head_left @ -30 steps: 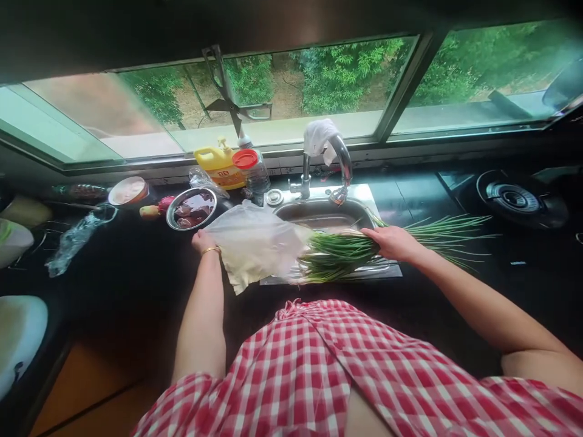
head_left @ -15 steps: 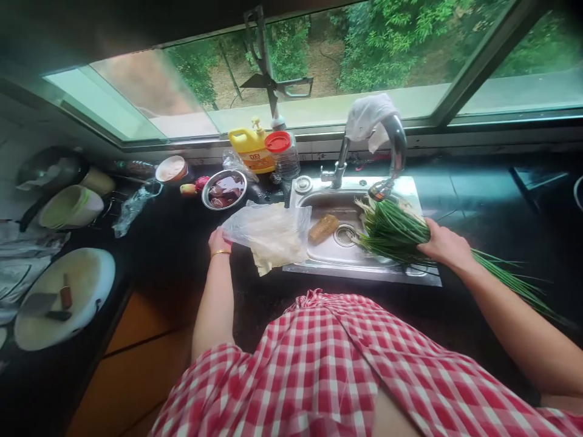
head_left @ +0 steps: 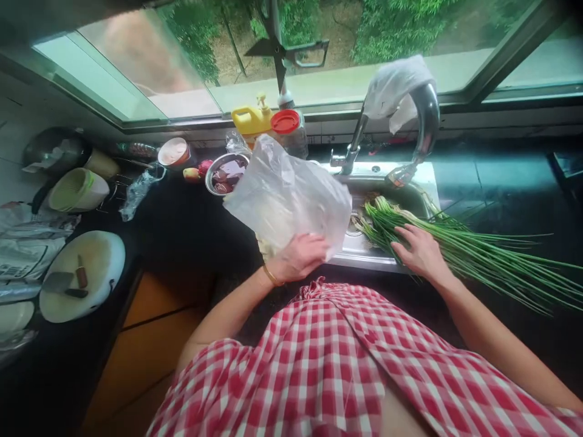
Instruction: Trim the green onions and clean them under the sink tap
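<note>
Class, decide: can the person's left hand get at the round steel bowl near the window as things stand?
Probably not directly: the left hand is closed on the crumpled clear plastic bag, which is raised between it and the round steel bowl. The bowl itself sits uncovered on the dark counter.

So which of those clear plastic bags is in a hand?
The large bag, gripped at its lower end by the left hand beside the sink; the smaller crumpled bag lies on the dark counter, away from both hands.
</note>
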Demonstrator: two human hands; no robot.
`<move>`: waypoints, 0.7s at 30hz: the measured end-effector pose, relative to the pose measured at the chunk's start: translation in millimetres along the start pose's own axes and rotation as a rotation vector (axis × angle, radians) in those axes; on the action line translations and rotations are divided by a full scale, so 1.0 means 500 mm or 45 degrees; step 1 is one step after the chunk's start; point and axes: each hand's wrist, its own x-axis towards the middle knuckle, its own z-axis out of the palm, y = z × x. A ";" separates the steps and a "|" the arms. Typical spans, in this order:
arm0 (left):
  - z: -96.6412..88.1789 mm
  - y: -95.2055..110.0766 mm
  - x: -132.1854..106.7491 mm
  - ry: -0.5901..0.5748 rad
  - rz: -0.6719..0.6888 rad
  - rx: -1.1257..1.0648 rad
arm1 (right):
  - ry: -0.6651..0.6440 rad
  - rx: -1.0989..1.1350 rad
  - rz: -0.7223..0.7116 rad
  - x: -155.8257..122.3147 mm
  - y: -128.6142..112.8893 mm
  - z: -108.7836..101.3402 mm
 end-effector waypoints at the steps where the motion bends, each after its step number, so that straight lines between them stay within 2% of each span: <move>1: 0.055 -0.017 -0.017 -0.103 0.004 0.065 | -0.021 0.052 -0.015 -0.008 -0.017 0.008; 4: 0.188 -0.073 -0.090 -0.296 -0.001 0.150 | -0.157 0.176 -0.072 -0.025 -0.065 0.045; 5: 0.216 -0.086 -0.115 -0.319 -0.003 0.152 | -0.211 0.202 -0.089 -0.025 -0.082 0.059; 7: 0.251 -0.101 -0.157 -0.328 -0.005 0.139 | -0.307 0.228 -0.123 -0.017 -0.117 0.089; 10: 0.270 -0.107 -0.195 -0.304 -0.040 0.123 | -0.411 0.228 -0.220 0.015 -0.178 0.132; 15: 0.287 -0.109 -0.223 -0.193 -0.147 0.105 | -0.493 0.198 -0.474 0.069 -0.264 0.186; 18: 0.296 -0.109 -0.238 -0.147 -0.210 0.105 | -0.498 0.144 -0.522 0.076 -0.281 0.206; 21: 0.304 -0.108 -0.249 -0.128 -0.257 0.082 | -0.514 0.102 -0.503 0.071 -0.276 0.217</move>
